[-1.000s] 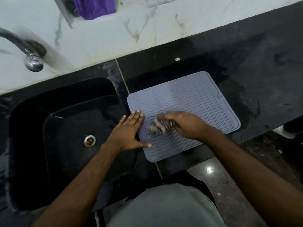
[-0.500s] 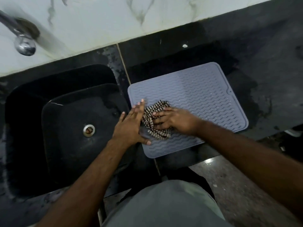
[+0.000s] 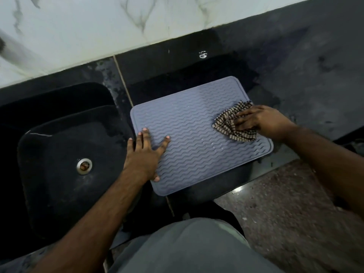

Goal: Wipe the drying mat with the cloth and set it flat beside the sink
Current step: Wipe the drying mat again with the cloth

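Note:
A grey ribbed drying mat (image 3: 197, 134) lies flat on the black counter, just right of the sink. My left hand (image 3: 144, 154) rests palm down, fingers spread, on the mat's left edge. My right hand (image 3: 260, 121) presses a brown-and-white checked cloth (image 3: 230, 123) onto the mat near its right edge. Small water drops glint on the ribs in the middle of the mat.
The black sink (image 3: 65, 154) with a metal drain (image 3: 84, 166) lies to the left. Dark counter (image 3: 295, 75) extends right and behind the mat, backed by a white marble wall (image 3: 118, 22). The counter's front edge drops to a speckled floor (image 3: 285, 203).
My right hand has swept the cloth from the mat's left side across to its right edge. My left hand has spread flatter on the left edge. The tap has left the view.

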